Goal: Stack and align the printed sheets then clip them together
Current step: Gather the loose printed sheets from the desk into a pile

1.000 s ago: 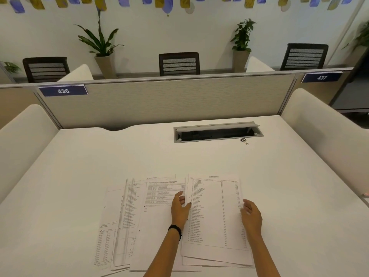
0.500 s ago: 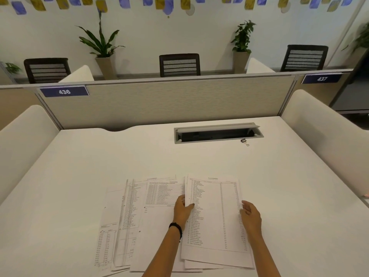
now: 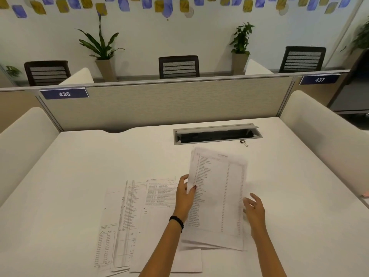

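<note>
Lifted sheets [image 3: 217, 194]: far end raised off the bench [image 3: 79, 166], between both hands, nearer than the cable tray [image 3: 217, 134].
Left hand [image 3: 184, 196]: pinching the sheets' left edge, thumb on top.
Right hand [image 3: 254, 209]: open, fingers spread, at the sheets' right edge.
Loose sheets [image 3: 127, 218]: flat, left of the lifted sheets.
Binder clip [image 3: 243, 141]: just beside the tray's near edge.

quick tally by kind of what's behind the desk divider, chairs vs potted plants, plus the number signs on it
Chairs: 3
Potted plants: 2 in clear view; foliage at both frame edges left out
Number signs: 2
Total: 7
</note>
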The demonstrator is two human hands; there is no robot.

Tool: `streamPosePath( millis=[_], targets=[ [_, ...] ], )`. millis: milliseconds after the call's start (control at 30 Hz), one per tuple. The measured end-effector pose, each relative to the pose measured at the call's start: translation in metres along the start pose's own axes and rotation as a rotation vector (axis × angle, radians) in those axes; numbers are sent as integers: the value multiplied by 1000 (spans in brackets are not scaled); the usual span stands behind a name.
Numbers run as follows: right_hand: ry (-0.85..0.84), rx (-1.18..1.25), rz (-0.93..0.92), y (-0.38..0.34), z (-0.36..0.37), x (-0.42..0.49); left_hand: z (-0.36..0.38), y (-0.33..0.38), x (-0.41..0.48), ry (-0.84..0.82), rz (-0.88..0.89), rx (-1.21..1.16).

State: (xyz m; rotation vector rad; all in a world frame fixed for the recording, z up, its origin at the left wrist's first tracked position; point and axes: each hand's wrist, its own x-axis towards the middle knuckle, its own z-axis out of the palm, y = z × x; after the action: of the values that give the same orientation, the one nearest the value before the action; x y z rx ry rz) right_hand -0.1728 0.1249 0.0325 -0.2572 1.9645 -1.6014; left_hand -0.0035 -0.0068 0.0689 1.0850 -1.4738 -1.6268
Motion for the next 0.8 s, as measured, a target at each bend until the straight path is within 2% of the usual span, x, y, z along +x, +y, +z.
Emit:
streamPosePath(
  millis=[167,433,567,800],
  targets=[
    [-113,82,-118,-35,1,-3,6,29,4,14,128,37],
    [-45,207,-349,-74,2,-15,13,54,0,69,288,-3],
    [-55,195,-359,-73,3,-19,14,44,-4,113,320,48],
    [-55,140,-315,-66,6,-22,18,43,-14,96,294,86]
  ],
)
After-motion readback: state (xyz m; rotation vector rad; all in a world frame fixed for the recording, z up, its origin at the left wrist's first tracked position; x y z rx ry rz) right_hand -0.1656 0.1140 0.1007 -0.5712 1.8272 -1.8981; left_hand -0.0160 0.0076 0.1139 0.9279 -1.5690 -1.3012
